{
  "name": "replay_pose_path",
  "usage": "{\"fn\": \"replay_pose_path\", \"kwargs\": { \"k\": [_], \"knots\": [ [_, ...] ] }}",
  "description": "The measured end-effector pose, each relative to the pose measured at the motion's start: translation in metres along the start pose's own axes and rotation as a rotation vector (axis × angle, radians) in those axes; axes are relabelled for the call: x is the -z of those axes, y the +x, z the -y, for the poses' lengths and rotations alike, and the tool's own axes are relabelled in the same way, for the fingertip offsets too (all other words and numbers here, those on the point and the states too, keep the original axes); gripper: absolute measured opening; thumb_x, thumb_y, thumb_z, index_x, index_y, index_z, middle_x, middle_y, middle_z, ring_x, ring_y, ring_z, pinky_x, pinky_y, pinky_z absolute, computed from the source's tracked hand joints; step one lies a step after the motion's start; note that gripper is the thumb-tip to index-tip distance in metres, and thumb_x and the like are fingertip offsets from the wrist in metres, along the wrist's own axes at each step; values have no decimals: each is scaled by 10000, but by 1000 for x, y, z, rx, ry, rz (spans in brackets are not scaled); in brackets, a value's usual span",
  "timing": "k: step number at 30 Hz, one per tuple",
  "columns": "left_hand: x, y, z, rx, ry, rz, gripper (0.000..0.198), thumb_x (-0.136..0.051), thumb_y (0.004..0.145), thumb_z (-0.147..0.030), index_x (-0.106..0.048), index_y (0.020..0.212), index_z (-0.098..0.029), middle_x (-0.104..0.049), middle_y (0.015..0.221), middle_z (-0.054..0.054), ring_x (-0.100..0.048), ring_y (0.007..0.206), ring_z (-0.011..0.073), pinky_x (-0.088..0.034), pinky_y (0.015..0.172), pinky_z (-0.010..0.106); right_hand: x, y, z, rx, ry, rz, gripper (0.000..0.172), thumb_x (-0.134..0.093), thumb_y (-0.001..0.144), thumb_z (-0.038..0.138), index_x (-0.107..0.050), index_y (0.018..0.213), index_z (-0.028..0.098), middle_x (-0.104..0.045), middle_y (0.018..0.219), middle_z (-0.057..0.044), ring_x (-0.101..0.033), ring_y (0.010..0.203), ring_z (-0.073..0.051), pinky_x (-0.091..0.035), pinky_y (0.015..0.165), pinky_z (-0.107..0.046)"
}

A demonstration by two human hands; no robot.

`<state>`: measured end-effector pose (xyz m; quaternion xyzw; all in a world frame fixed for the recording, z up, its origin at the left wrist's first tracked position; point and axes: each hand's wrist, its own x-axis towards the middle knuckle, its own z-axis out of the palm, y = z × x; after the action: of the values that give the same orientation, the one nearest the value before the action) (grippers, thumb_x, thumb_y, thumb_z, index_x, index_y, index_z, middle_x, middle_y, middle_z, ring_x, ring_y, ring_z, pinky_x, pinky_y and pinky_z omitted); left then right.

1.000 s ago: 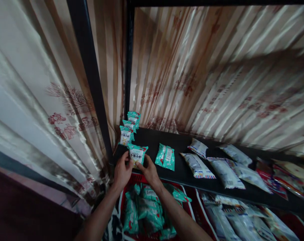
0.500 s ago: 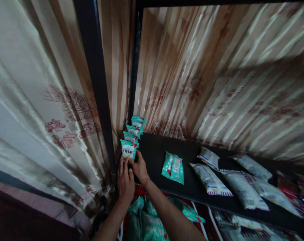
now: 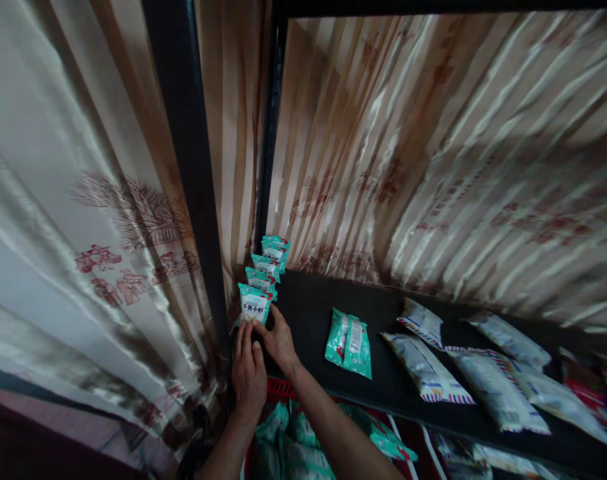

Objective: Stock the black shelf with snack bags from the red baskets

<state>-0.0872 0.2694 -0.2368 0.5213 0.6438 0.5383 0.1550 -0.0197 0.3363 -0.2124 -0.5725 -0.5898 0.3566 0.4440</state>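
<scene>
A row of teal snack packets stands upright at the left end of a black shelf (image 3: 313,313). The front packet (image 3: 254,304) is teal and white with printed characters. My left hand (image 3: 248,373) and my right hand (image 3: 278,343) both touch the base of this front packet, fingers pressed against it. Behind it stand more teal packets (image 3: 269,257) in a line toward the curtain. A loose teal packet (image 3: 349,336) lies flat on the shelf to the right of my hands.
White packets with red and blue edges (image 3: 423,363) lie along the shelf to the right. A red basket (image 3: 279,390) full of teal packets sits below my arms. A black shelf post (image 3: 183,153) stands at left; a striped curtain (image 3: 433,147) hangs behind.
A second ago both hands held the teal packet near the shelf's front edge. It now stands at the front of the row, with both hands lower at its base.
</scene>
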Motion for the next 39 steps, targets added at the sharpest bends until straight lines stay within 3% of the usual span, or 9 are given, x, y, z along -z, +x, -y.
{"fn": "replay_pose_path", "kwargs": {
  "k": [10, 15, 19, 24, 27, 34, 39],
  "knots": [
    [-2, 0, -1, 42, 47, -17, 437, -307, 916, -352, -488, 1264, -159, -429, 1376, 145, -399, 1282, 248, -310, 1085, 455, 0, -2, -5, 23, 96, 27, 534, -665, 693, 350, -555, 1201, 225, -657, 1108, -52, -586, 1055, -244, -465, 916, -359],
    [-2, -1, -4, 25, 58, -44, 421, -326, 913, -357, -502, 1246, -167, -436, 1359, 139, -398, 1278, 248, -312, 1082, 453, 5, -9, -6, 23, 156, 18, 560, -653, 699, 369, -533, 1219, 199, -642, 1122, -75, -590, 1048, -234, -476, 915, -358],
    [2, -6, -9, 6, 52, -49, 404, -331, 914, -336, -501, 1246, -181, -437, 1352, 129, -391, 1284, 237, -324, 1076, 441, 21, -24, -8, 11, 197, -46, 499, -588, 756, 404, -538, 1194, 170, -622, 1135, -108, -619, 978, -219, -509, 861, -355],
    [6, -21, -23, 5, 54, -29, 388, -320, 913, -314, -529, 1209, -175, -460, 1317, 128, -436, 1240, 233, -356, 1051, 425, 59, -61, -23, -10, 187, -133, 439, -531, 819, 468, -560, 1152, 182, -631, 1135, -110, -601, 1044, -226, -495, 899, -365],
    [6, -36, -35, -38, 50, 43, 369, -315, 912, -286, -558, 1165, -174, -512, 1252, 123, -487, 1184, 219, -387, 1025, 405, 89, -94, -37, -43, 166, -158, 413, -530, 827, 479, -575, 1112, 184, -640, 1125, -112, -601, 1049, -234, -488, 917, -386],
    [8, -81, -49, -216, 46, 391, 348, -326, 891, -225, -600, 1100, -180, -595, 1148, 103, -555, 1101, 200, -448, 973, 376, 178, -181, -82, -98, -91, -232, 342, -488, 841, 454, -618, 1014, 189, -666, 1030, -113, -618, 971, -251, -492, 879, -421],
    [-8, -113, -59, -234, 100, 675, 369, -333, 853, -192, -621, 1085, -209, -626, 1116, 81, -593, 1046, 205, -481, 931, 375, 228, -211, -124, -102, -350, -309, 313, -458, 831, 402, -631, 1017, 220, -645, 1018, -104, -600, 971, -259, -487, 879, -444]
  ]
}}
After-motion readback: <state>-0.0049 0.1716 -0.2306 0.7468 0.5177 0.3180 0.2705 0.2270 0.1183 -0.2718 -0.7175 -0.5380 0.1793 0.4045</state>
